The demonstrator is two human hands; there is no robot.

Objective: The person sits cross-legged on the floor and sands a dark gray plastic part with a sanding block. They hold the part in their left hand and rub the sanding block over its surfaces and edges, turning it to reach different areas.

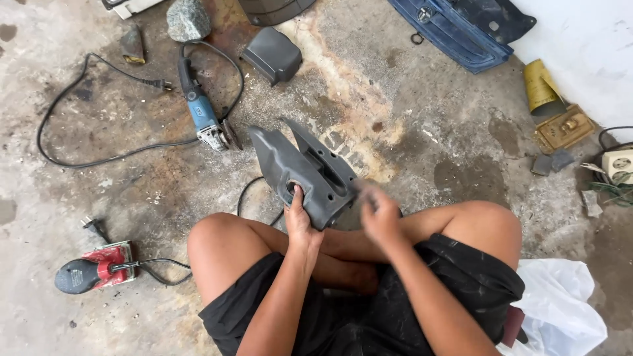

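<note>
Looking down past my crossed legs, I find the right hand (381, 212) smeared by motion blur, fingers curled at the right edge of the grey plastic panel (304, 173); whether it pinches anything I cannot tell. My left hand (300, 221) grips the panel's lower edge, thumb up beside its round hole, forearm rising from 6 o'clock. That panel stands tilted just above my knees, its lower part hidden behind both hands. At 4 o'clock a white plastic bag (560, 310) is cut off by the frame. A red sander (92, 267) lies at 8 o'clock, a blue angle grinder (204, 118) at 11 o'clock
</note>
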